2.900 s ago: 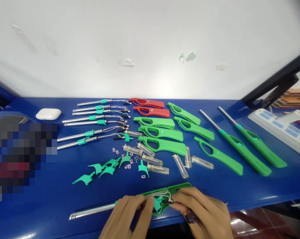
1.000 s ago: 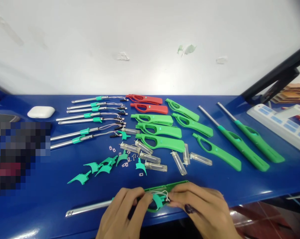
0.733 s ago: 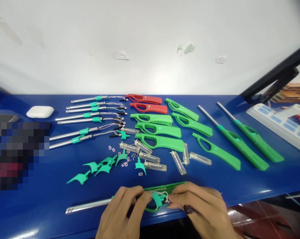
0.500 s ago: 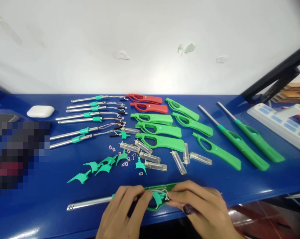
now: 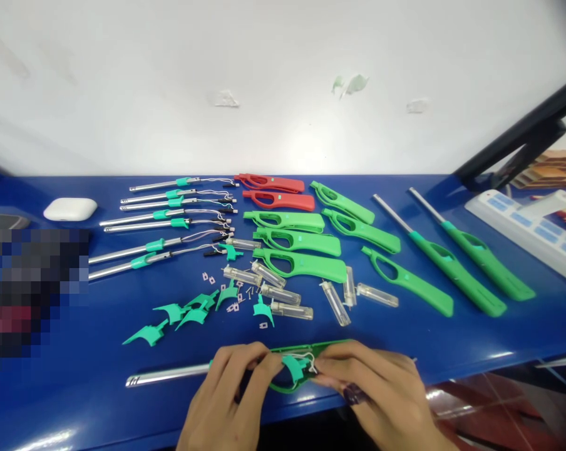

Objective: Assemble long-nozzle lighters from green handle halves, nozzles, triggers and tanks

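Observation:
Near the table's front edge lies an open green lighter casing [image 5: 330, 344], with a metal lighter tube [image 5: 170, 374] running out of it to the left. A teal trigger [image 5: 295, 369] and white wires [image 5: 305, 356] show inside it, between my hands. My left hand [image 5: 233, 388] is closed over the casing's front part, its fingertips beside the trigger. My right hand [image 5: 377, 388] pinches at the wire ends and grips the rear part of the casing. Its fingers and palm hide most of that end.
Several tubes with wires [image 5: 161, 222] lie at the back left. Red casings [image 5: 278, 200] and green casings [image 5: 302, 266] fill the middle. Clear fuel tanks [image 5: 334, 304] and loose teal triggers [image 5: 198, 310] lie nearer. Assembled lighters [image 5: 456, 275] and a power strip [image 5: 529, 228] are at right.
Both hands stay at the casing with almost the same grip. The view has shifted slightly, so the things on the table appear a little higher and further left.

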`<state>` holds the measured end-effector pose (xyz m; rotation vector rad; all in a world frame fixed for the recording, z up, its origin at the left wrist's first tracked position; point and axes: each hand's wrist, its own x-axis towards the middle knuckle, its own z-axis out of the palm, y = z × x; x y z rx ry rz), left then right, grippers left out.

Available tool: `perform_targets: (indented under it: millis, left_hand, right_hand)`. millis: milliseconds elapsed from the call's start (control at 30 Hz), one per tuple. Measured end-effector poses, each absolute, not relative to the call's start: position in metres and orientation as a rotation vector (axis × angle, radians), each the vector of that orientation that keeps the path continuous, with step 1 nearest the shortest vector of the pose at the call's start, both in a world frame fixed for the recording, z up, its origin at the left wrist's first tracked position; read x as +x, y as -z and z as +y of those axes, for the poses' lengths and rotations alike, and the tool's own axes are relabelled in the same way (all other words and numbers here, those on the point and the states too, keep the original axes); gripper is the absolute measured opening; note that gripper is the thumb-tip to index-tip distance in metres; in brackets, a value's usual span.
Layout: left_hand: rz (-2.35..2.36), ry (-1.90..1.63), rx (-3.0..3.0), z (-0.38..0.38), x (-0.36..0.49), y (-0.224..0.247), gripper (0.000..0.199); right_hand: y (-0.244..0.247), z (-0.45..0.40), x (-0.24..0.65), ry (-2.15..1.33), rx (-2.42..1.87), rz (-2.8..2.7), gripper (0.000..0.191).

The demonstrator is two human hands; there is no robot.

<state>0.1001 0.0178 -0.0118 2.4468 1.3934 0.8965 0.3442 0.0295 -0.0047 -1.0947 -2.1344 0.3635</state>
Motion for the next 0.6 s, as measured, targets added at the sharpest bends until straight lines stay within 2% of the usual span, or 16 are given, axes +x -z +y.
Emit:
perform_targets:
  millis: [167,600]
  left_hand:
    - [1.324,-0.825,2.493,0.020,0.094,0.015,0.035]
    - [1.281,-0.782,2.526,0.018,0.085,0.022,0.041]
  right_hand:
    - [0.006,0.029,0.343,-0.342,-1.088,-2.092,0.013]
    - [0.008,0.028,0.342,-0.355,-1.088,-2.056,0.025]
